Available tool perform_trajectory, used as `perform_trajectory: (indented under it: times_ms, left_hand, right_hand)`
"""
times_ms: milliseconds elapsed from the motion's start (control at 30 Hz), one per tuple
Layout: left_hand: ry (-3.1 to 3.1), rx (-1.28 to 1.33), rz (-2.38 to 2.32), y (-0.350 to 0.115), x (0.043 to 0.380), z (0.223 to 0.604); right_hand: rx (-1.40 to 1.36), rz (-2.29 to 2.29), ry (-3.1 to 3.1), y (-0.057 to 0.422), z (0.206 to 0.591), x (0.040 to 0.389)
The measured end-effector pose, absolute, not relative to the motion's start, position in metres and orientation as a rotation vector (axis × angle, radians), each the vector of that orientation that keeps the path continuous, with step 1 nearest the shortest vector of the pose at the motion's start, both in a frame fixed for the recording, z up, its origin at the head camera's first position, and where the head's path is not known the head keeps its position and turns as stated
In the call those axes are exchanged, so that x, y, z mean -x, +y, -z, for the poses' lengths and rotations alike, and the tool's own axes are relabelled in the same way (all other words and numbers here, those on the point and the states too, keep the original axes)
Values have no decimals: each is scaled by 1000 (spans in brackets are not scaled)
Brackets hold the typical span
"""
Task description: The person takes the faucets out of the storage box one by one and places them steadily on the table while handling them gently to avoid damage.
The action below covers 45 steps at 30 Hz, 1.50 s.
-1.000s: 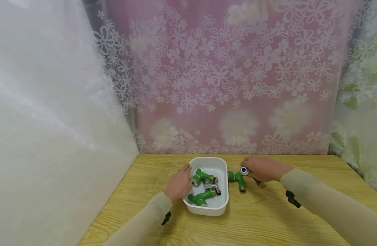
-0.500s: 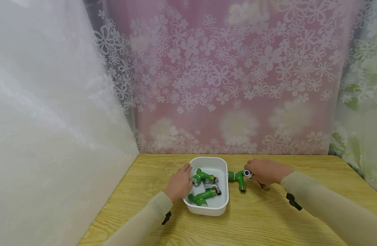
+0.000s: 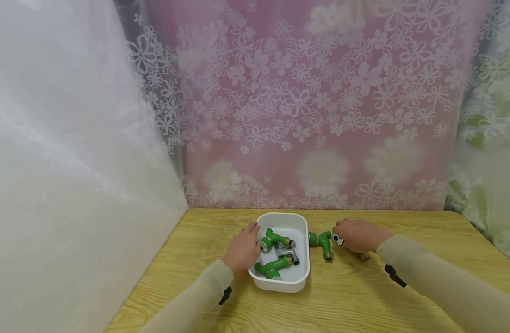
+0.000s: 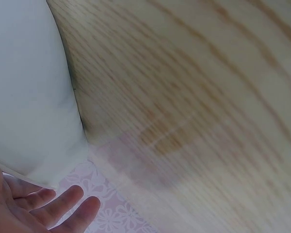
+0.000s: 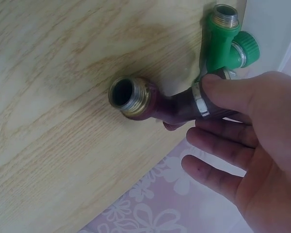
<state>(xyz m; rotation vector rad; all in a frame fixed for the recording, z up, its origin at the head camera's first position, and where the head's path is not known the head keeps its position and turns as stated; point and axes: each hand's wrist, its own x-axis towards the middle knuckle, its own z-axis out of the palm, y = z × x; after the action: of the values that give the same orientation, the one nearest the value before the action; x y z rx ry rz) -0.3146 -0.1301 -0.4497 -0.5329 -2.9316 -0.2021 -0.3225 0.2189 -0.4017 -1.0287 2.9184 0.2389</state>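
Observation:
My left hand (image 3: 242, 249) holds the left rim of a white plastic tub (image 3: 278, 286). In the left wrist view several fingers (image 4: 68, 206) are loosely bent at that rim; the thumb is hidden there. Beyond the tub's right side, my right hand (image 3: 357, 235) grips a dark maroon tap (image 5: 177, 108) between thumb and fingers. Its threaded brass-collared end (image 5: 128, 97) points away from the palm, and a chrome handle with a blue cap (image 3: 336, 238) shows beside the knuckles. A green tap (image 3: 323, 241) lies against the tub's right wall, close to the held tap.
Inside the tub are a green tap (image 3: 276, 238), another green tap (image 3: 276, 264) and a chrome tap (image 3: 289, 252). The wooden table (image 3: 342, 300) runs back to a pink floral curtain (image 3: 313, 115). White sheeting (image 3: 80, 162) hangs on the left.
My right hand and the maroon tap have shifted slightly right and toward me, away from the green tap beside the tub. The left hand and tub have stayed put.

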Motion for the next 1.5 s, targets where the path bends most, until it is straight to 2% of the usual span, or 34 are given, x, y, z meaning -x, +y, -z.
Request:
perform_trajectory:
  times_ms: [1233, 1500]
  left_hand:
    - [-2933, 525, 221, -130, 317, 452]
    - [-2941, 525, 228, -130, 317, 452]
  right_hand:
    - [994, -120, 2964, 232, 428, 335]
    - [898, -18, 2963, 243, 435, 335]
